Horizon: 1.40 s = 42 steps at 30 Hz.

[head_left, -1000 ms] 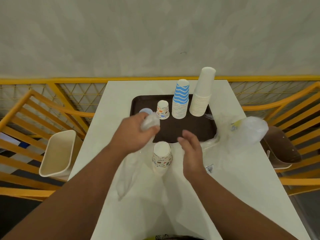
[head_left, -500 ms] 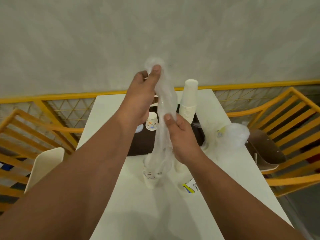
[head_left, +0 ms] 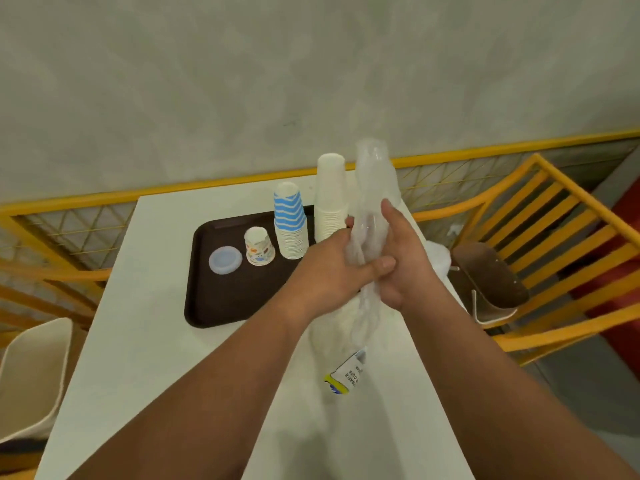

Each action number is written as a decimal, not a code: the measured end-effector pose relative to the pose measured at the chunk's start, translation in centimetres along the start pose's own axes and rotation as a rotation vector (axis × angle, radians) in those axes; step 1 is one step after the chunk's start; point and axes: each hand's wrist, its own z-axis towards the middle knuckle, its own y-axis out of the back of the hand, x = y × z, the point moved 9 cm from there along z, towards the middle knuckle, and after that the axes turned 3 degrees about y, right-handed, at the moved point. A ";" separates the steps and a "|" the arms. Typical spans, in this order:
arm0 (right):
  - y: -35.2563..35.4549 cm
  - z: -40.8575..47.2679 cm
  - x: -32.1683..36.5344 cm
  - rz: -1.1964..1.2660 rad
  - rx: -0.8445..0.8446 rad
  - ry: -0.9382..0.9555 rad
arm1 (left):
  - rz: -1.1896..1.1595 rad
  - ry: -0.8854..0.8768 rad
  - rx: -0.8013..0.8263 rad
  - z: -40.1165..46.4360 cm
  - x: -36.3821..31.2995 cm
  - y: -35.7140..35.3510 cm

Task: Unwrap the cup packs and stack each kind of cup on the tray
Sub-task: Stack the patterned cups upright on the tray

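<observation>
Both hands clamped on the clear plastic wrapper (head_left: 372, 188), held upright over the right edge of the tray (head_left: 221, 306): left hand (head_left: 329, 268) grips low, right hand (head_left: 403, 261) wraps it from the right. On the tray left to right: lid (head_left: 225, 260), patterned cup (head_left: 259, 246), blue-striped stack (head_left: 290, 221), white stack (head_left: 330, 195); all upside down

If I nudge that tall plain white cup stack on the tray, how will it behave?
The white cup stack is tall and narrow, so it would probably tip rather than slide. Paper cups likely make it light. It stands close beside the blue-striped stack on the tray, so it might knock that over.
</observation>
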 end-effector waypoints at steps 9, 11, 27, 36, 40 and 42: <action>4.4 7.1 9.2 -0.015 -0.020 0.139 | -0.155 0.134 -0.054 2.8 0.0 0.0; 4.8 9.3 9.9 -0.201 0.029 0.138 | -0.441 0.187 -0.106 3.4 0.7 -0.3; 15.2 20.9 1.5 -1.022 0.392 -0.240 | 0.677 0.112 0.012 6.7 12.9 -11.6; 17.4 23.0 -2.7 -1.689 0.661 -0.055 | 0.741 0.140 0.239 7.1 15.6 -17.9; 17.1 23.4 -3.2 -1.812 0.731 0.030 | 0.678 0.098 0.158 7.6 15.6 -17.9; 17.7 23.9 -3.1 -1.884 0.693 0.004 | 0.649 0.078 0.093 7.6 15.4 -17.7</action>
